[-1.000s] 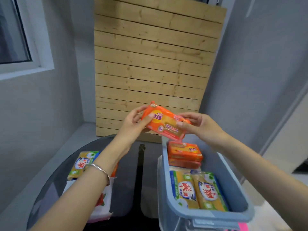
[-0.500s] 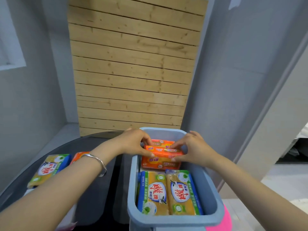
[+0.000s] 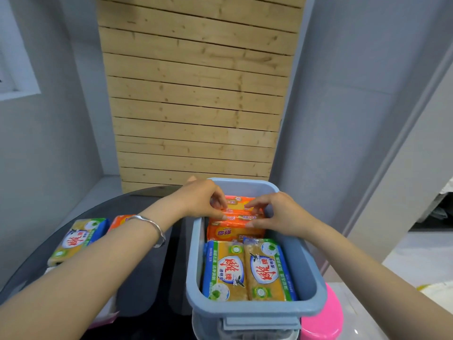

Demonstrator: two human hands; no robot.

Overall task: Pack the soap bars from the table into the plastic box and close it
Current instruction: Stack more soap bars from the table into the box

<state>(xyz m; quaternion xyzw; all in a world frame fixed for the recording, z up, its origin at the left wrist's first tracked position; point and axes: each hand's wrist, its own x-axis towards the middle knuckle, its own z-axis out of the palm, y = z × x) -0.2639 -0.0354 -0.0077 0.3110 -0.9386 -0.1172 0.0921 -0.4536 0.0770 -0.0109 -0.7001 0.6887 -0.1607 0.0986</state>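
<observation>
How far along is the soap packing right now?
Done: two yellow-and-blue wrapped soap bars lie side by side in the grey-blue plastic box. In hand: left hand and right hand are seating an orange wrapped soap bar at the far end. Left: a yellow-and-blue bar and an orange bar on the black table; the box is still open.

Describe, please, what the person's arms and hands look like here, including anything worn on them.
Both forearms are bare, with no sleeves in view. The left hand has a plain silver bangle on its wrist, a smooth, open-looking metal band. The right hand shows no ring, watch or glove, and its wrist is bare. No gloves or markings show on either hand.
</observation>
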